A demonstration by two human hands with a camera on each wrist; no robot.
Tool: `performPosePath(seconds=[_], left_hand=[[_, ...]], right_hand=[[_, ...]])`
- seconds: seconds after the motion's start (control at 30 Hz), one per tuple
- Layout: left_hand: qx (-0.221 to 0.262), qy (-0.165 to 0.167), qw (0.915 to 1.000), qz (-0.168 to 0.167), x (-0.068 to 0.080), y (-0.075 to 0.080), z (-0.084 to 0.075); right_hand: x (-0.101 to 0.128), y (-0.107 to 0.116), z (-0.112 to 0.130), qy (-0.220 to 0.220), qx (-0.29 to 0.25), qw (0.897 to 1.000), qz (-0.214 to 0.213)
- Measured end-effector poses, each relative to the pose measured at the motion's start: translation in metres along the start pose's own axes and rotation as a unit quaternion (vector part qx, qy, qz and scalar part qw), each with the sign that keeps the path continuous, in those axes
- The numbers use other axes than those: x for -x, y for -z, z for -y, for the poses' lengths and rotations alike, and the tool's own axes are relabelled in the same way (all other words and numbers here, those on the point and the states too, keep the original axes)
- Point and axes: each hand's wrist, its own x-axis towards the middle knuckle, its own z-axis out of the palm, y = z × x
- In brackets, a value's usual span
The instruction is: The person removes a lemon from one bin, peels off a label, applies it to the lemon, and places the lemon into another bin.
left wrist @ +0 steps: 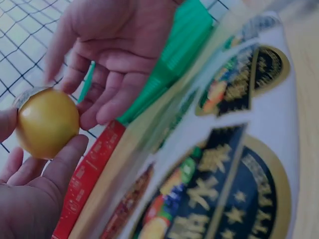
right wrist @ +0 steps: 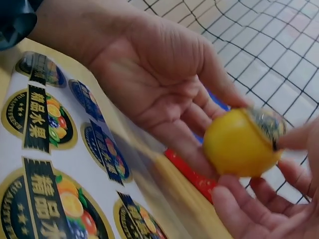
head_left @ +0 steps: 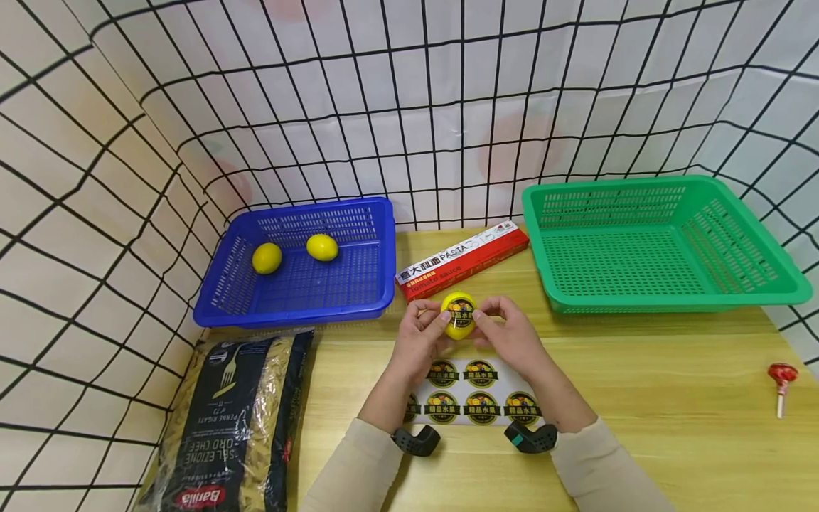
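A lemon (head_left: 456, 328) with a round black-and-gold sticker (head_left: 462, 311) on it is held up between both hands over the table. My left hand (head_left: 417, 345) grips its left side, thumb at the sticker's edge and fingers behind. From the other side my right hand (head_left: 512, 341) holds it, its thumb on the sticker's right edge. In the right wrist view the sticker (right wrist: 269, 124) curves over the lemon (right wrist: 239, 144) under the thumbs. Below the hands lies a white sheet (head_left: 461, 419) of matching stickers.
Two more lemons (head_left: 322, 247) lie in a blue basket (head_left: 294, 313) at the back left. A green basket (head_left: 672, 300) stands back right, a red pasta box (head_left: 463, 259) between them. A bag of penne (head_left: 224, 419) is front left, a red lollipop (head_left: 782, 377) far right. Black wire mesh (head_left: 435, 107) encloses the table.
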Motion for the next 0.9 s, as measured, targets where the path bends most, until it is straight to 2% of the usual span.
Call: performPosePath(seconds=[0.1,0.2,0.3,0.37,0.53,0.73,0.9], left_hand=[[0.009,0.010,0.9995,0.029,0.001,0.001,-0.002],[-0.002,0.022,0.9971,0.073,0.004,0.000,-0.005],[-0.018,0.030,0.9930,0.113,0.006,-0.002,-0.006],[-0.021,0.031,0.9915,0.125,0.007,-0.004,-0.007],[-0.022,0.027,0.9915,0.125,0.008,-0.006,-0.007],[-0.036,0.020,0.9924,0.116,0.009,-0.009,-0.009],[-0.045,0.017,0.9922,0.115,0.010,-0.012,-0.010]], right_hand=[[0.000,0.000,-0.002,0.018,0.018,1.000,0.013],[0.002,-0.001,-0.004,0.032,0.094,0.995,0.004],[0.003,-0.002,-0.005,0.050,0.182,0.982,-0.030],[0.003,-0.003,-0.006,0.068,0.217,0.972,-0.057],[0.003,-0.006,-0.008,0.113,0.230,0.962,-0.093],[0.002,-0.006,-0.011,0.156,0.232,0.953,-0.117],[0.002,-0.007,-0.016,0.180,0.217,0.949,-0.140]])
